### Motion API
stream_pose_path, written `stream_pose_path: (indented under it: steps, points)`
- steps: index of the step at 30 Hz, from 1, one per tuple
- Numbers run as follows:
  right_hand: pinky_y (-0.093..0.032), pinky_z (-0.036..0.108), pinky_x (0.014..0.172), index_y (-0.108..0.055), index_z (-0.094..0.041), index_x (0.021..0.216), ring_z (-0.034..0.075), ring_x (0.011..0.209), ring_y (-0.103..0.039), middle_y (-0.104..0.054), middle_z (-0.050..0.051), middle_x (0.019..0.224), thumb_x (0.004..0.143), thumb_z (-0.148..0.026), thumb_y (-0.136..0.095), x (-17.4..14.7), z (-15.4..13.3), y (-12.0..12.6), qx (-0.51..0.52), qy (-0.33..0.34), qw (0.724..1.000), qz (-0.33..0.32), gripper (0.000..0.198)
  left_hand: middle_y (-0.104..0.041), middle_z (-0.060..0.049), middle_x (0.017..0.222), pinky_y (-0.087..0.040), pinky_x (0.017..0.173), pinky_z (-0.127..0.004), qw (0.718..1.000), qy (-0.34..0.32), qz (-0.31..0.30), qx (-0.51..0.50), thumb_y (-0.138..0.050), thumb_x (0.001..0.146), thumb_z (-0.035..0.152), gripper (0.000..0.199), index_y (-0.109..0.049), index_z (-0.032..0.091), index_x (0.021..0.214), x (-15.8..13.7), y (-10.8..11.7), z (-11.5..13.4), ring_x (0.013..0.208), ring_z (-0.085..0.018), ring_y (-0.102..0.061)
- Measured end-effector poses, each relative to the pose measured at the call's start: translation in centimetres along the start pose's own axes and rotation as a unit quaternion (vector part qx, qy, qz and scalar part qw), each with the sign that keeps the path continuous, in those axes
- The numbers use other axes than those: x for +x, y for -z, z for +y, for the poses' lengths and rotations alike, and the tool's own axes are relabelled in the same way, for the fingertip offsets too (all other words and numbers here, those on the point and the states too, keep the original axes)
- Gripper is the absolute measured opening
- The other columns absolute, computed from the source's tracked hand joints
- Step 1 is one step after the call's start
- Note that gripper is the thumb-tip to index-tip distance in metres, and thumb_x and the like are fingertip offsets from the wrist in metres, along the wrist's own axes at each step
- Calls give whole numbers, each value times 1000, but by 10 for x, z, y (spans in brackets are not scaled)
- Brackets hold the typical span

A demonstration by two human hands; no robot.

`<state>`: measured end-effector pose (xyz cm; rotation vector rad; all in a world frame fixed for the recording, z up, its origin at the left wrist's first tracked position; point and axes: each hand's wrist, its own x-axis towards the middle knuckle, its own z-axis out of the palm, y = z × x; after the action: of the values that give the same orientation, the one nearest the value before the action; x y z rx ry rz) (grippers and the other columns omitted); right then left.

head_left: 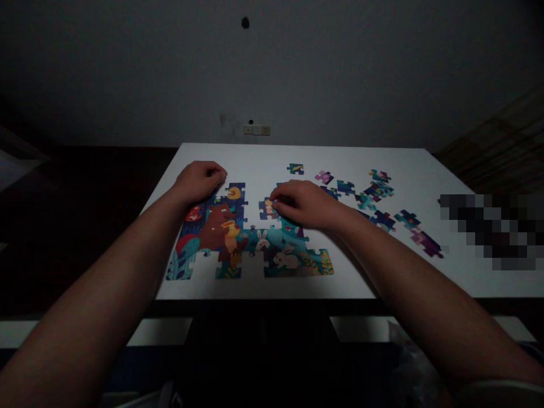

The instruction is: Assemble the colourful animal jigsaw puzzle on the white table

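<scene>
A partly joined jigsaw puzzle [217, 226] with a brown bear and white rabbits lies on the white table, with gaps in its upper middle and along its lower edge. My right hand [304, 203] is closed, thumb and fingers pinching the right side of a puzzle piece [267, 210]. This piece sits over the upper middle gap, apart from the bear section on its left; its right side is hidden by my fingers. At the puzzle's upper left corner rests my left hand [200, 181], its fingers curled together with nothing visible in them.
Several loose puzzle pieces [383, 220] are scattered to the right, some overlapping. One single piece [296, 169] lies beyond my right hand. The white table [255, 289] ends at a near edge in front of me. A wall with sockets [256, 130] stands behind; a blurred patch covers the far right.
</scene>
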<state>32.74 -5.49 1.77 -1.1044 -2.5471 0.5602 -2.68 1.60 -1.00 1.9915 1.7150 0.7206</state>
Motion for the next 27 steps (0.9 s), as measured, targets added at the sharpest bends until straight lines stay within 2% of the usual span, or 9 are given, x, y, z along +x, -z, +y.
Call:
stream_pose_path:
  steps: [15,27]
  points:
    - [-48,39,88,-87,-22,122,27,93,-72,-86,11,107,110,-30,-71,0,-3,1,14,-9,1000,-6,22,-91,-14,113,-63,105,-52,1000,-8,-2,-1,-75,93,48,33,-93,24,107,-1,-1,0,108,-36,-81]
    - [-50,41,90,-88,-23,126,28,98,-74,-86,12,111,111,-32,-70,-1,-1,1,-9,-4,1000,-5,25,-92,-14,118,-63,106,-53,1000,-7,-3,-3,-74,95,49,35,-93,23,109,-3,0,2,110,-38,-82]
